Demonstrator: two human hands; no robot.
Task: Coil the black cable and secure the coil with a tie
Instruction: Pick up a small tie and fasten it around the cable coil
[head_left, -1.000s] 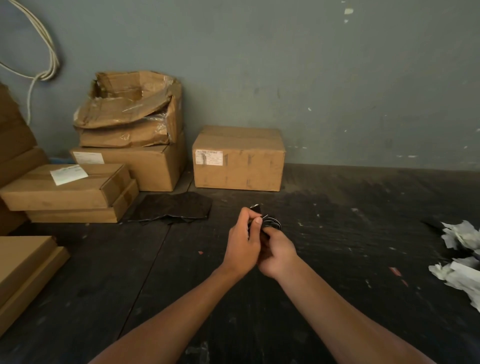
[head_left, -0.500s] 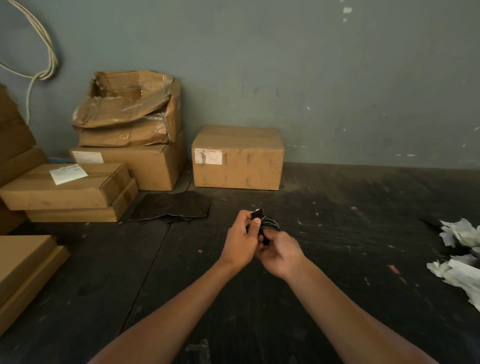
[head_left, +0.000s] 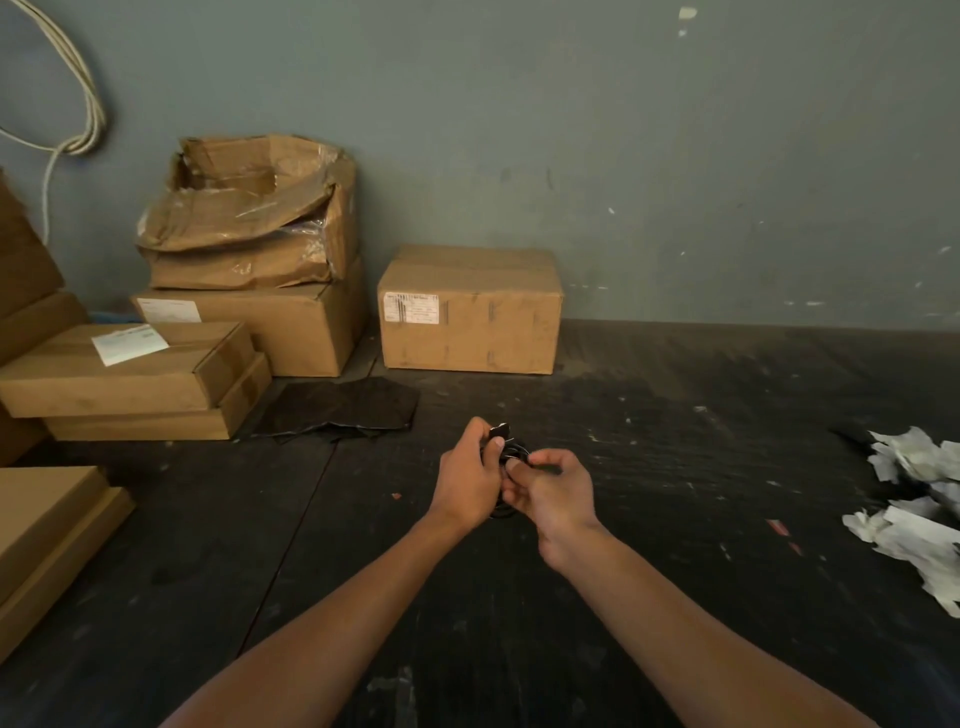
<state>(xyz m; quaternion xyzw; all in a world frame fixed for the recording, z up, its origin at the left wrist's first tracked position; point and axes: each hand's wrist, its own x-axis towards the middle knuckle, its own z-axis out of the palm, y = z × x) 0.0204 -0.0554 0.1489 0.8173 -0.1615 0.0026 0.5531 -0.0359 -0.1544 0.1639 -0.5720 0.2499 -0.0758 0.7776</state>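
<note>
A small coil of black cable (head_left: 514, 451) is held between both hands above the dark floor, mostly hidden by the fingers. My left hand (head_left: 467, 480) grips the coil's left side, its thumb pressing beside a short black tab (head_left: 500, 431) that sticks up from the top. My right hand (head_left: 558, 493) pinches the coil's right side with thumb and forefinger. A bit of the loop (head_left: 504, 512) shows below, between the two hands. Whether the tab is a tie or a cable end I cannot tell.
A cardboard box (head_left: 470, 312) stands against the grey wall ahead. Stacked boxes (head_left: 249, 270) and flat cartons (head_left: 124, 374) fill the left side. A black sheet (head_left: 337, 408) lies on the floor behind the hands. Crumpled white paper (head_left: 914, 509) lies at the right.
My right hand has shifted right and rotated, its fingers now pinching the coil from the side. The left hand stays on the coil, and the black tab remains at the top.
</note>
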